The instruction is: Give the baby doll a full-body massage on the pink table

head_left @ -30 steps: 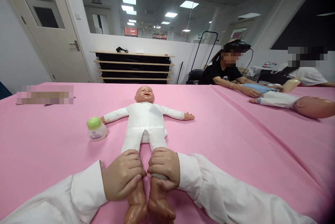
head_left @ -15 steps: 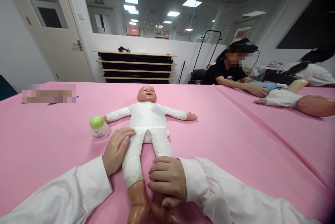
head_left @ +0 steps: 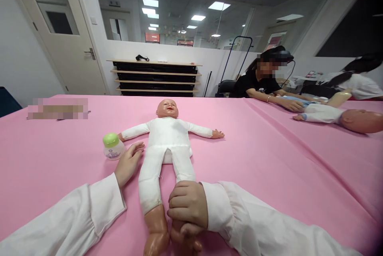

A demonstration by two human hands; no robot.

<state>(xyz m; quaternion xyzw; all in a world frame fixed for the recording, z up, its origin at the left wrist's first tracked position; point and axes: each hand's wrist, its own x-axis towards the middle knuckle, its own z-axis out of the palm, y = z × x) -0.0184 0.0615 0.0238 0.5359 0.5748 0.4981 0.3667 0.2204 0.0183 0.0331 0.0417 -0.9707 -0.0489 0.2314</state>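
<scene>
A baby doll [head_left: 168,134] with a white cloth body lies on its back, head away from me, arms spread and feet toward me. My right hand [head_left: 188,204] is wrapped round the doll's lower leg on the right side. Beside the doll's hip, my left hand [head_left: 130,163] is off the body, fingers loosely stretched and holding nothing. Just left of that hand stands a small clear jar [head_left: 113,150] with a green lid, near the doll's hand.
A pink cloth [head_left: 254,160] covers the table. Across it on the right, a person [head_left: 266,76] in black handles another doll [head_left: 326,113]. A blurred-out item [head_left: 58,109] lies at the far left. Shelves [head_left: 155,76] stand by the wall behind.
My left hand has moved left, from the doll's thigh to the space between doll and jar. My right hand stays round the lower leg.
</scene>
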